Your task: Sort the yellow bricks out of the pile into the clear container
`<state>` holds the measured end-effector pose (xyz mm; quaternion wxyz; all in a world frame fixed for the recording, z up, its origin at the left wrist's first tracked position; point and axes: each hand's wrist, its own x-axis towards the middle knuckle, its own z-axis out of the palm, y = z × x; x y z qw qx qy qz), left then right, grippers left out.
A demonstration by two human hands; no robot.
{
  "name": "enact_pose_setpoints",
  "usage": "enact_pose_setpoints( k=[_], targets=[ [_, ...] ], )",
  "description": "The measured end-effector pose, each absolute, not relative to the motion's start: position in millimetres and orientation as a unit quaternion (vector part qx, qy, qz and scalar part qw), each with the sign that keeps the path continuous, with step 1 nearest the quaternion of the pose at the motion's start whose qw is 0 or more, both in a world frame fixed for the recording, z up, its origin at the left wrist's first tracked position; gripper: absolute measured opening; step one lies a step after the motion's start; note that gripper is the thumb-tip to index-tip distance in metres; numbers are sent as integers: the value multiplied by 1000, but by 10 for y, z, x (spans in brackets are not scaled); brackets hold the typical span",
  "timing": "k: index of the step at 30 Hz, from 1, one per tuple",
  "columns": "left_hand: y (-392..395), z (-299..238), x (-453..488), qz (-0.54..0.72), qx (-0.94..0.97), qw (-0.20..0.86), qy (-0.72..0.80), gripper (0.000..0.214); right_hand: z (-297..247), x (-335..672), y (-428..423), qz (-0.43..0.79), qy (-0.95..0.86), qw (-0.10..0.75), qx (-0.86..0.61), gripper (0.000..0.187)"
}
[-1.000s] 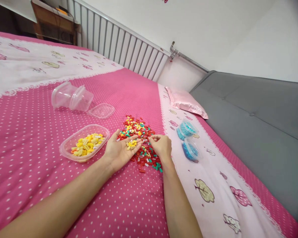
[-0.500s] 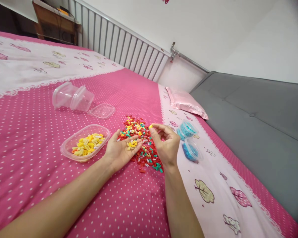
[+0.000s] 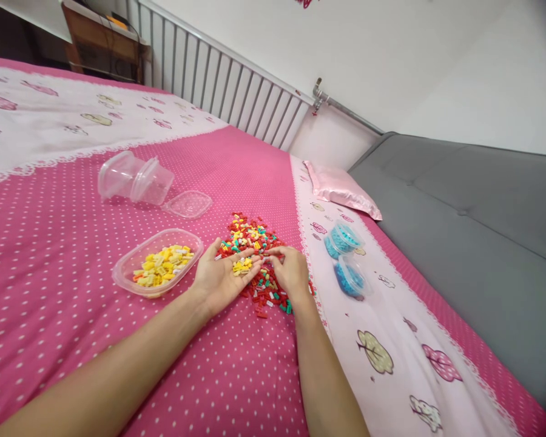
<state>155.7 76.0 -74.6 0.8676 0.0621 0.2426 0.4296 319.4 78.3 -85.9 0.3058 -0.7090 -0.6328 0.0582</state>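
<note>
My left hand (image 3: 221,276) is palm up with its fingers stretched out, carrying several small yellow toy bricks (image 3: 242,266). Beside it, my right hand (image 3: 292,273) reaches over a pile of mixed toy bricks (image 3: 270,288) in red, yellow, green and white. Its thumb and forefinger are drawn together close to the left fingertips; whatever lies between them is too small to make out. Left of my left hand, a clear plastic tub (image 3: 122,276) holds mostly yellow bricks (image 3: 164,265).
Two clear tubs with blue pieces, one (image 3: 344,235) behind the other (image 3: 349,276), stand on the right. Clear containers (image 3: 136,178) lie on their side at the back left, near a flat lid (image 3: 190,204). A pink pillow (image 3: 341,188) rests by the grey headboard (image 3: 464,243).
My right hand has moved left and down from above the pile to beside the left fingertips. The yellow brick it pinched is no longer visible there. My left hand has stayed in place.
</note>
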Motion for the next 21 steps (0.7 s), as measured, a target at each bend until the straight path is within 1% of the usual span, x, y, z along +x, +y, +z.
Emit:
enact_pose_setpoints(
  k=[3, 6, 11, 17, 21],
  targets=[
    [766, -748, 1556, 429, 63, 868, 241, 69, -972, 3183, 826, 70, -651, 228, -720, 22],
    [767, -753, 1553, 428, 64, 869, 242, 69, -1015, 3166, 837, 59, -654, 204, -726, 24],
    [759, -751, 1554, 430, 59, 868, 241, 70, -1012, 3181, 837, 51, -651, 211, -727, 20],
    [753, -744, 1561, 434, 63, 865, 245, 70, -1031, 3258, 843, -9, -603, 216, -768, 17],
    [749, -737, 1560, 435, 68, 862, 250, 71, -1039, 3317, 855, -35, -570, 242, -785, 16]
  ],
)
